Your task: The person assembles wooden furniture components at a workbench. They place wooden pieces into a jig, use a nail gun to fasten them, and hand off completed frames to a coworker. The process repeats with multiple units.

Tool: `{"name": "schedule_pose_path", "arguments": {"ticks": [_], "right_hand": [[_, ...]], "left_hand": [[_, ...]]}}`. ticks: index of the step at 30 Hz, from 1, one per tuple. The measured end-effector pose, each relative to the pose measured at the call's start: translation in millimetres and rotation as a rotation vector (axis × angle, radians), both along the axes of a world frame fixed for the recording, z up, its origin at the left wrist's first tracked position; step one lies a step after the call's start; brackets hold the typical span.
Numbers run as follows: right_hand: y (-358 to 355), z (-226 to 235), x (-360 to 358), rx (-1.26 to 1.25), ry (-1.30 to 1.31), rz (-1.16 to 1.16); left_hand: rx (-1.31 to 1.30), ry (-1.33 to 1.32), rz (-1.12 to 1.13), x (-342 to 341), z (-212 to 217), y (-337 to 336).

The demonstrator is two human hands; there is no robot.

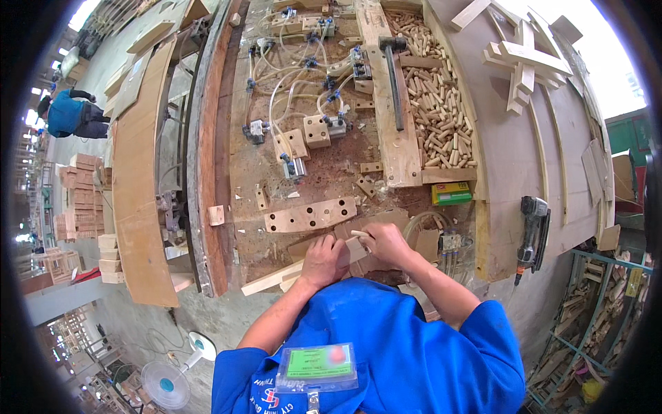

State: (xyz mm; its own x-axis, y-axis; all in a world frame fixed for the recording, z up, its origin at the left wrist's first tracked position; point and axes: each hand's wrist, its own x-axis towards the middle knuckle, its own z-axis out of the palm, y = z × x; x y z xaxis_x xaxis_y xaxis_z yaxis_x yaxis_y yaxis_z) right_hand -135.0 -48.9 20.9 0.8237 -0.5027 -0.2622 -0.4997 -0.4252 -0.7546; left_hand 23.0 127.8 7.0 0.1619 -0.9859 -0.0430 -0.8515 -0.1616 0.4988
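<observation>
My left hand (pixel 323 261) is closed over a pale wooden piece (pixel 356 249) near the bench's front edge, its fingers curled down. Light wooden strips (pixel 270 279) stick out to the left from under that hand and wrist. My right hand (pixel 386 244) pinches a short wooden dowel (pixel 359 234) just above the right end of the piece. Brown cardboard (pixel 372 264) lies beneath both hands. Just beyond them is a flat wooden plate with dark holes (pixel 310 215).
An open wooden bin wall (pixel 466 90) encloses many loose dowels (pixel 441 114). A hammer (pixel 394 83) lies along its left board. Pneumatic clamps with tubing (pixel 303 141) cover the far bench. A power tool (pixel 532 238) rests at right, beyond a green-and-yellow box (pixel 452 194). Another person (pixel 69 114) stands far left.
</observation>
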Motion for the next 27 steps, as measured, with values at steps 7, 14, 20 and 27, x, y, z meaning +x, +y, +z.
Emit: {"name": "schedule_pose_path", "arguments": {"ticks": [7,14,20,27], "right_hand": [[-18.5,-4.5,-42.6,-0.119,-0.203,-0.009],[-25.8,-1.2,-27.8,0.101,-0.003,-0.089],[-21.2,-18.6,-27.9,0.015,-0.118,-0.025],[-20.6,-17.8,-17.4,0.097,-0.104,-0.097]], "left_hand": [[-0.057,-0.052,0.014,-5.6,-1.5,-1.0],[-0.036,-0.004,0.014,-2.2,2.1,-4.2],[-0.015,0.018,0.03,-2.1,2.6,-4.0],[-0.014,0.033,0.038,0.4,1.4,-6.2]]}}
